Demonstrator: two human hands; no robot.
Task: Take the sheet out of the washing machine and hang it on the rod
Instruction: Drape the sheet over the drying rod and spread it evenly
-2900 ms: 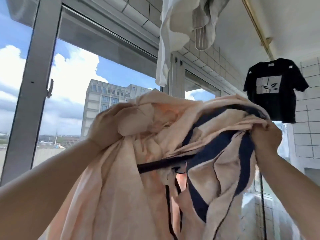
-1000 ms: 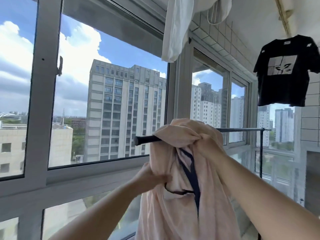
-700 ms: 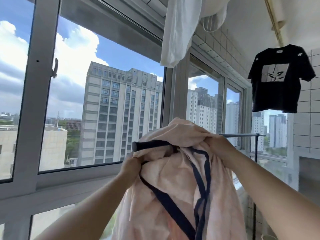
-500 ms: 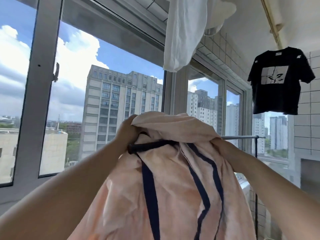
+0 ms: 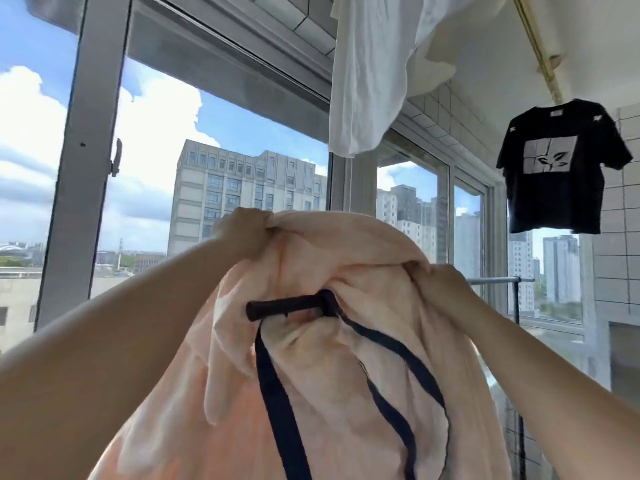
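The left hand (image 5: 244,233) is raised at the centre left, its fingers curled round a bunched fold at the top edge of the sheet (image 5: 346,393) and gripping it. The right hand (image 5: 438,284) sits lower and to the right, fingers closed on another gathered fold of the same cloth. Both bare forearms reach in from the near bottom corners.

The sheet is pale peach with dark navy bands running down it. It humps up between the two hands and falls in heavy folds toward the near bottom edge. It is draped over the rod (image 5: 287,306), whose black end cap pokes out of the cloth toward the left, just below the hump. Farther right, past the right hand, the bare metal stretch of the same rod shows, ending at a thin dark upright post (image 5: 517,303).

Above the hands a white garment (image 5: 367,81) hangs from overhead, its lower edge well clear of the sheet. To the far right a black T-shirt (image 5: 557,171) with a pale square print hangs from a brass ceiling rail (image 5: 540,50) against a white tiled wall (image 5: 620,202). Behind everything runs a window (image 5: 83,161) with grey frames, showing tall buildings (image 5: 249,199), blue sky and clouds.
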